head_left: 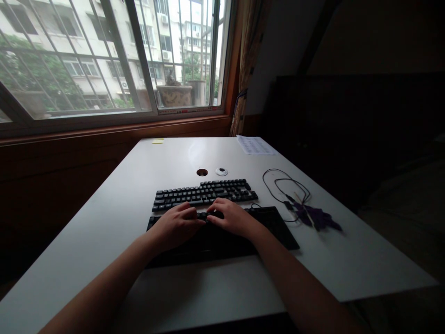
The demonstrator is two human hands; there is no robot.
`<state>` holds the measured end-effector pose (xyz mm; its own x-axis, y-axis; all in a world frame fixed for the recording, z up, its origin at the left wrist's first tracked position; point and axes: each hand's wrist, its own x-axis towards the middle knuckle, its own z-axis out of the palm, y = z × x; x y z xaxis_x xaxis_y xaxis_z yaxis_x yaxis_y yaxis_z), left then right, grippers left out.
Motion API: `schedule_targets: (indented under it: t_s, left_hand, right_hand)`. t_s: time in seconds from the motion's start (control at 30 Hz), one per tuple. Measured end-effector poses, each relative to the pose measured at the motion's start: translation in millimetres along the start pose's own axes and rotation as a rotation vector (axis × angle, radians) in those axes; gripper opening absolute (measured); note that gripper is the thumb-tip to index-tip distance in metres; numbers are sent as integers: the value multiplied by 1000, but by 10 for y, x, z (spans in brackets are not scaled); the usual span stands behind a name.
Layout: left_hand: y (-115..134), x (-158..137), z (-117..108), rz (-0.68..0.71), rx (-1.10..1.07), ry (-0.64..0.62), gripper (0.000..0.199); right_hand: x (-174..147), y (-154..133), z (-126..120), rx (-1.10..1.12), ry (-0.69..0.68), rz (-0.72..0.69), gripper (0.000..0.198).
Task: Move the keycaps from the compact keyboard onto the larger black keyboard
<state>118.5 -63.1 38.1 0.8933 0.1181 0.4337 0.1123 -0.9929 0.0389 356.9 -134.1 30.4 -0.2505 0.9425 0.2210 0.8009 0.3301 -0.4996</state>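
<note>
A black keyboard (222, 243) lies flat on the white table, its front part dark and hard to make out. Both hands are over its far edge, where a few keys (202, 215) show between them. My left hand (175, 226) has its fingers curled in, with the thumb pointing right; whatever it grips is hidden. My right hand (232, 217) bends thumb and forefinger toward each other close to those keys, and any small piece between them is too small to name. Just behind the keyboard are rows of black keycaps (208, 192) with an uneven, stepped outline.
To the right, a looped black cable (273, 172) runs by a dark purple cloth-like item (318, 218) with a thin stick (308, 213). Farther back are a round hole (202, 172), a white ring-shaped cover (221, 171), printed paper (257, 145) and a yellow note (157, 141).
</note>
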Motion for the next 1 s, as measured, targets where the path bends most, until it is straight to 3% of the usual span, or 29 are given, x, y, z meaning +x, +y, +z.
schedule_targets:
  t_s: [0.5, 0.87, 1.0]
  left_hand:
    - [49, 42, -6, 12, 85, -56, 19]
    - [72, 62, 70, 115, 163, -76, 22]
    - [66, 18, 84, 41, 52, -42, 17]
  right_hand:
    - [38, 13, 2, 74, 7, 13, 17]
    - [33, -9, 5, 60, 23, 25, 14]
    - [18, -12, 3, 49, 23, 16, 13]
